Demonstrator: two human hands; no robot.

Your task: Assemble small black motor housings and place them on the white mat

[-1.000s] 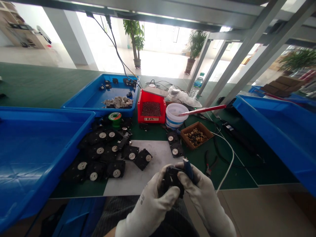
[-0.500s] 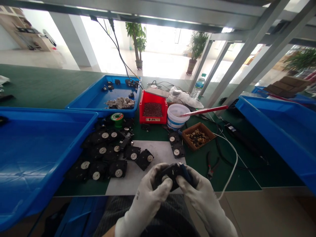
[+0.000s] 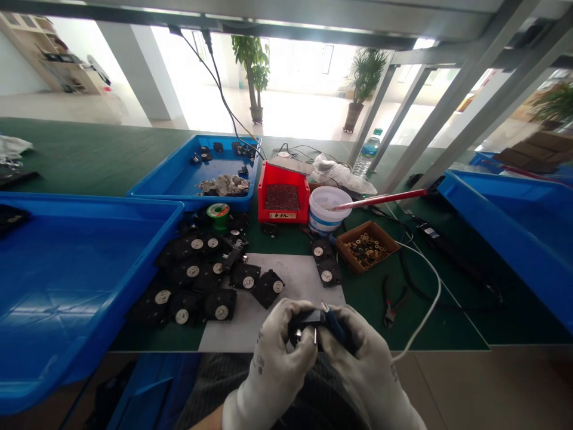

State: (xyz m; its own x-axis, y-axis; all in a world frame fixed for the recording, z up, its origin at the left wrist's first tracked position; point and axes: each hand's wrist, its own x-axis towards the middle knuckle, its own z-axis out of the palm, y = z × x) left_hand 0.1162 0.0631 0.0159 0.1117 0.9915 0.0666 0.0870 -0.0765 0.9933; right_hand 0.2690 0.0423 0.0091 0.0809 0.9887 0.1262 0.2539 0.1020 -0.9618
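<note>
Both hands wear white gloves and meet low in the middle of the view, over the front edge of the bench. My left hand (image 3: 278,352) is closed around a small black housing (image 3: 307,319) with a shiny metal stub on its near side; the fingers hide much of it. In my right hand (image 3: 364,349) is a dark blue tool (image 3: 335,325) with a short metal tip pointing up, close against the housing. Its exact kind cannot be made out. Just beyond the hands lies a white sheet (image 3: 295,278) with black parts bearing silver discs (image 3: 268,288) on it.
More black parts (image 3: 181,316) crowd the left beside a blue tray (image 3: 89,202). Behind stand a solder spool (image 3: 219,221), a red bin (image 3: 283,216) of granules and a white tub (image 3: 329,222). Rightward are a box of brass rings (image 3: 358,263), pliers (image 3: 389,313) and another blue tray (image 3: 505,185).
The black housing has been turned in my hands, so its metal stub now shows. The blue tool's metal tip has come into sight. The whole view has shifted slightly.
</note>
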